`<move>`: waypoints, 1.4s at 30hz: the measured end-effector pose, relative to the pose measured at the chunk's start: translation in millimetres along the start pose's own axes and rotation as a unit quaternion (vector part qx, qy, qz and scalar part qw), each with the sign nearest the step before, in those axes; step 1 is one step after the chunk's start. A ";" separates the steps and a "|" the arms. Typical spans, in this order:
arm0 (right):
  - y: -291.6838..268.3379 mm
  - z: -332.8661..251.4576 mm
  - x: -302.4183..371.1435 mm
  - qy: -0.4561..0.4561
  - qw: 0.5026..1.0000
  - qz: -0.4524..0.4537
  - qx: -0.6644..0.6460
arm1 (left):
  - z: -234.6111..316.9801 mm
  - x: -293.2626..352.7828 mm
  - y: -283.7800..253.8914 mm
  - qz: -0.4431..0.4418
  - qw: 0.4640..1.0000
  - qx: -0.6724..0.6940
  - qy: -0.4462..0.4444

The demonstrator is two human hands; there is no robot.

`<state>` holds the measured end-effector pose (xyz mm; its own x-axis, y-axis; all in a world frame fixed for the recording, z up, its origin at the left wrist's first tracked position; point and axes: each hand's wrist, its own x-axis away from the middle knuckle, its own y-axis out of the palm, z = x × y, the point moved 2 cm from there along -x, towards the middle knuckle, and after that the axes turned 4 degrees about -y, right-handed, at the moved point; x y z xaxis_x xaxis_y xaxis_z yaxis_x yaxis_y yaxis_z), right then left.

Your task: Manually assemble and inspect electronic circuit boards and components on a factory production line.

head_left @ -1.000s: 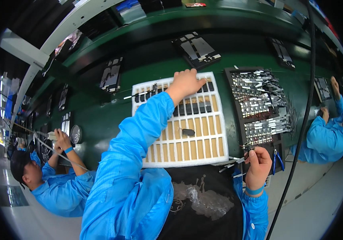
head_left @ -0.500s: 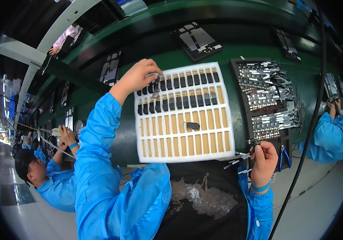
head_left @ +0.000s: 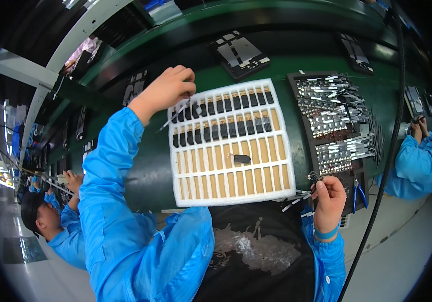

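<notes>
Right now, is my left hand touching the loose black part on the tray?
Apart. The head view shows your left hand at the far-left corner of the tray; the loose black part lies nearer you, plainly clear of it.

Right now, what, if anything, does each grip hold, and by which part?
The right grip holds a bundle of small parts by its dark end. The left grip seems to hold a pale-stripped part; blur hides where.
</notes>
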<state>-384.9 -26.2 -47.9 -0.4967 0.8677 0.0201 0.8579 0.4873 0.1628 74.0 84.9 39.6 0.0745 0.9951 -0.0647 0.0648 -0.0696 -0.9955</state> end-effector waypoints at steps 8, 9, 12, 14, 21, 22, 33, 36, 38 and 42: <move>-2.0 -0.5 -0.3 0.017 1.000 -0.017 0.000 | -19.9 -72.0 -27.4 -0.056 0.941 -0.286 0.172; -1.8 -0.9 1.7 0.014 1.000 -0.011 -0.001 | -21.7 -87.8 -23.4 -0.060 0.913 -0.341 0.217; -0.1 1.9 8.7 0.022 0.999 0.012 -0.022 | -33.3 -137.2 11.8 -0.089 0.875 -0.398 0.263; 0.2 -4.8 13.1 0.023 0.999 0.028 -0.003 | -37.2 -165.3 42.1 -0.076 0.877 -0.392 0.265; -13.0 -11.2 17.3 0.034 0.999 0.036 -0.016 | -16.6 -205.5 93.7 -0.106 0.859 -0.430 0.255; -14.3 -12.3 16.9 0.035 0.999 0.035 -0.010 | -12.4 -206.7 97.2 -0.091 0.857 -0.431 0.266; -0.2 -21.2 2.2 0.029 0.993 0.023 -0.109 | 131.5 -128.8 18.1 0.138 0.981 0.126 0.053; 9.8 -21.8 2.2 -0.026 0.994 0.017 -0.101 | 210.6 -70.4 0.4 0.063 0.949 0.290 0.102; 15.6 -26.8 4.8 -0.032 0.999 0.012 -0.033 | 248.6 -53.5 7.8 0.019 0.916 0.386 0.103; 29.0 -42.3 11.2 -0.064 0.990 -0.076 -0.102 | 291.2 -52.9 42.5 0.012 0.845 0.533 0.041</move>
<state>-371.1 -6.5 -1.2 -0.5861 0.7975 -0.1432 0.7238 0.5948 0.3497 -216.9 49.7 -19.5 0.1351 0.9829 -0.1248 -0.8680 0.0567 -0.4934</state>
